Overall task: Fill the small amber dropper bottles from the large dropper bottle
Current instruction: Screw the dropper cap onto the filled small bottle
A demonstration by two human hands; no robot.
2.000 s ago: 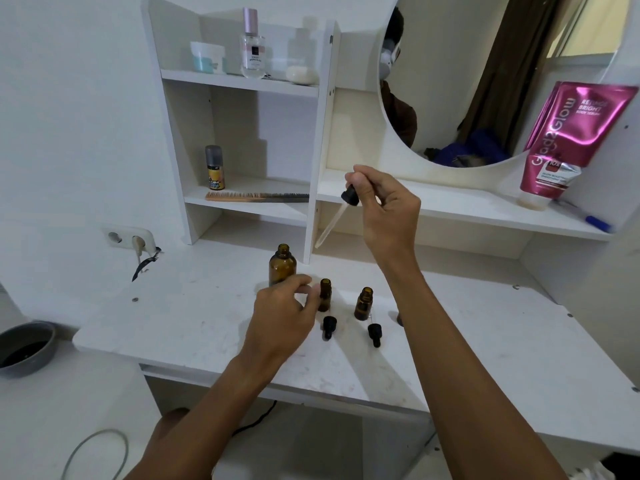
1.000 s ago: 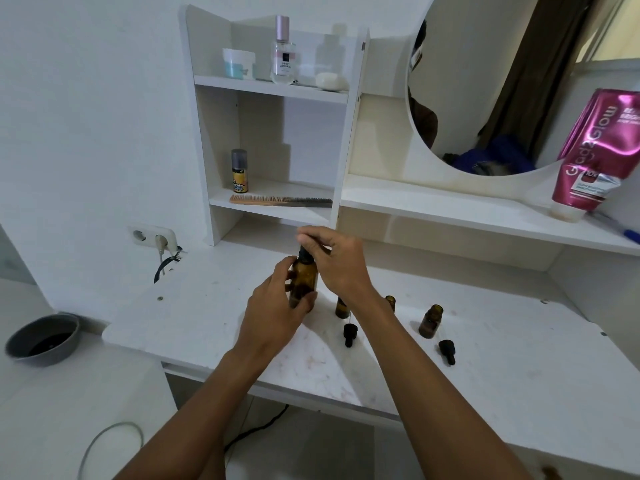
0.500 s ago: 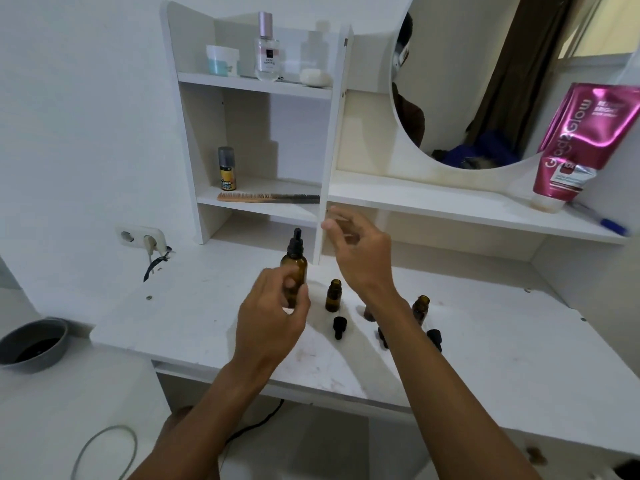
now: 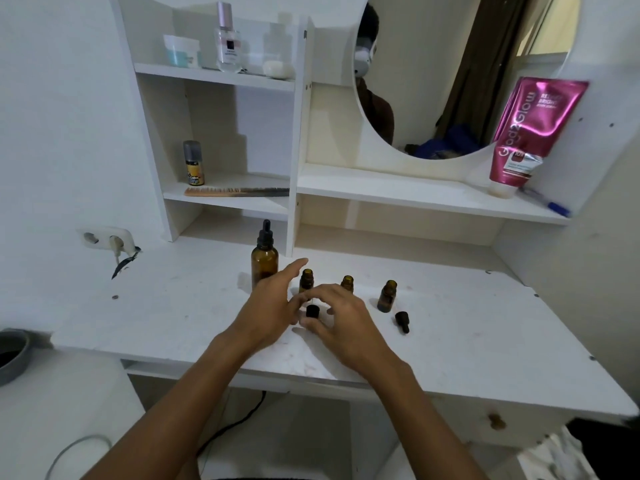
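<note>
The large amber dropper bottle (image 4: 265,261) stands upright on the white table (image 4: 467,327) with its black dropper cap on. To its right stand three small amber bottles (image 4: 306,280) (image 4: 347,282) (image 4: 387,296), all uncapped. My left hand (image 4: 270,306) hovers just in front of the large bottle, fingers stretched and apart, holding nothing. My right hand (image 4: 343,317) is low over the table, its index finger and thumb curved around a small black dropper cap (image 4: 312,311) that rests on the table. Another small dropper cap (image 4: 402,321) lies by the rightmost bottle.
Shelves rise behind the bottles, holding a comb (image 4: 235,192), a small spray can (image 4: 193,162) and jars higher up. A pink tube (image 4: 526,133) leans on the right shelf under the round mirror (image 4: 433,64). A wall socket (image 4: 107,239) sits at the left.
My left hand has let go of the large bottle, which now stands capped on the table. My right hand has dropped from beside the bottle to the small cap in front of the leftmost small bottle.
</note>
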